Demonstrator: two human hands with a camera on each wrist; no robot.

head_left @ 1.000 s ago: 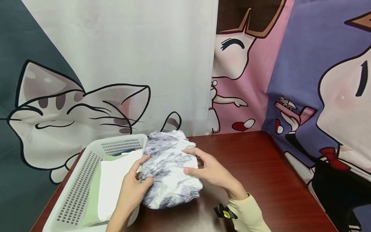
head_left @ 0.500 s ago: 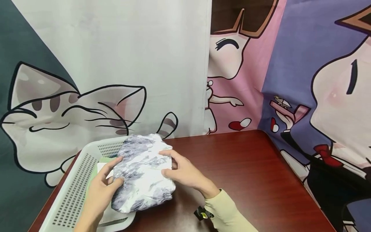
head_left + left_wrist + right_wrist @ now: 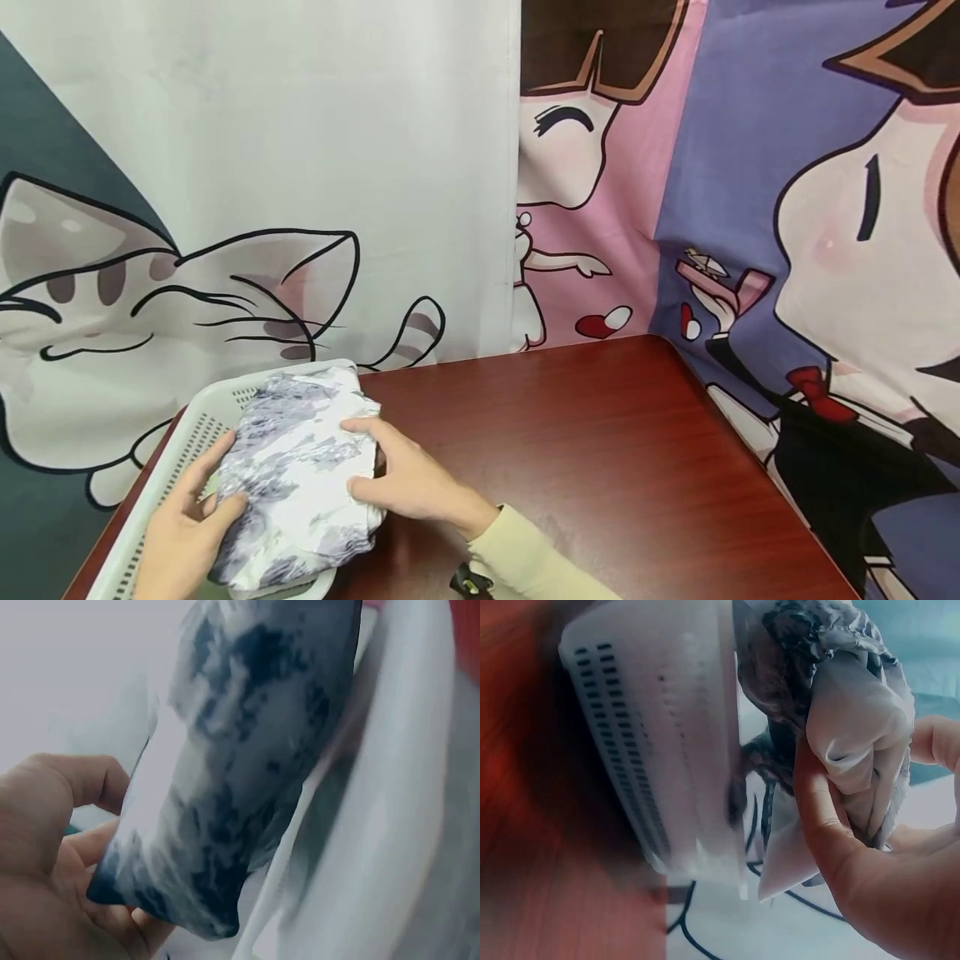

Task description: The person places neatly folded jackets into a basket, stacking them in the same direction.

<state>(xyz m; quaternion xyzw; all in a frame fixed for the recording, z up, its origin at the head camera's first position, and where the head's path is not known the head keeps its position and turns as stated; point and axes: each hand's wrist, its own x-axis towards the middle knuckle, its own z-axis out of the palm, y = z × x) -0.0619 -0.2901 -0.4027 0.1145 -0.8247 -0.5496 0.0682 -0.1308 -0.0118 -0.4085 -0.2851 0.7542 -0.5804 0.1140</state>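
Note:
A folded bundle of white and grey-blue patterned cloth (image 3: 300, 475) lies between my two hands, over the white plastic basket (image 3: 217, 392). My left hand (image 3: 183, 521) grips its left edge, thumb on top and fingers reaching beneath. On the opposite edge, my right hand (image 3: 408, 475) pinches the folds with the thumb on top. In the left wrist view the cloth (image 3: 217, 765) looks puffy, with the basket rim (image 3: 405, 765) beside it. The right wrist view has the folded edge of the cloth (image 3: 855, 720) in the fingers (image 3: 821, 810), above the basket wall (image 3: 652, 742).
The basket stands at the left of a dark red wooden table (image 3: 570, 450). Under the cloth a bit of light green fabric (image 3: 212, 485) peeks out inside it. Behind the table hangs a cartoon-printed curtain (image 3: 420, 167). A small black device (image 3: 471, 579) sits at my right sleeve.
Both hands have carried the cloth bundle leftward, from beside the basket's right rim to over the basket. It now covers most of the folded fabrics inside. The head view has turned slightly right.

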